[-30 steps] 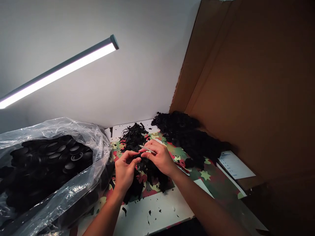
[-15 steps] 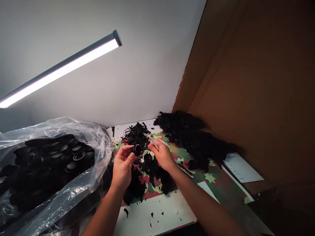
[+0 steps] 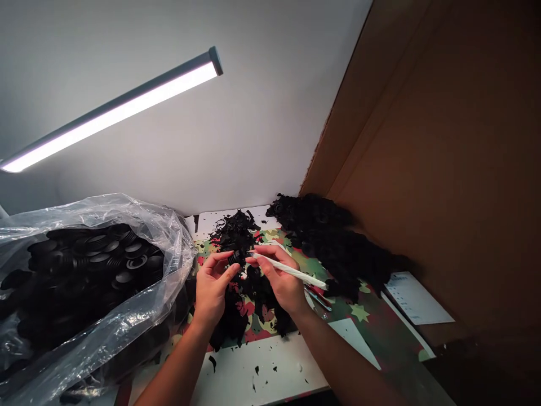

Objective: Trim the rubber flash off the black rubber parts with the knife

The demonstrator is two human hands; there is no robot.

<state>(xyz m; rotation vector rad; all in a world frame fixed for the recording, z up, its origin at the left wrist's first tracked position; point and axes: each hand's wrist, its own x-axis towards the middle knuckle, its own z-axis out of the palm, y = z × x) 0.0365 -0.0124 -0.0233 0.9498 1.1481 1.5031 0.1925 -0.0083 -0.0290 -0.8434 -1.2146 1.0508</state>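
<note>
Between the thumb and fingers of my left hand (image 3: 211, 290) is a small black ribbed rubber part (image 3: 234, 258), round in shape. My right hand (image 3: 287, 285) grips a white pen-shaped tool (image 3: 298, 273); its narrow grey tip points left at the ribbed part. Whether the tip touches the part I cannot tell. Below and behind both hands, black scraps (image 3: 234, 228) and dark loose pieces (image 3: 230, 318) lie on a camouflage-patterned mat (image 3: 359, 312).
At left, a clear plastic bag (image 3: 180, 265) holds many black ribbed parts (image 3: 99, 257). A heap of black pieces (image 3: 338, 242) lies along the cardboard wall (image 3: 422, 169). Metal tweezers-like tool (image 3: 319, 299) and printed white paper (image 3: 418, 299) are at right. A lamp (image 3: 127, 110) shines above.
My right hand has turned the white tool so its tip faces left, close to the ribbed part. My left hand still holds the part, now tilted differently. The view has shifted slightly.
</note>
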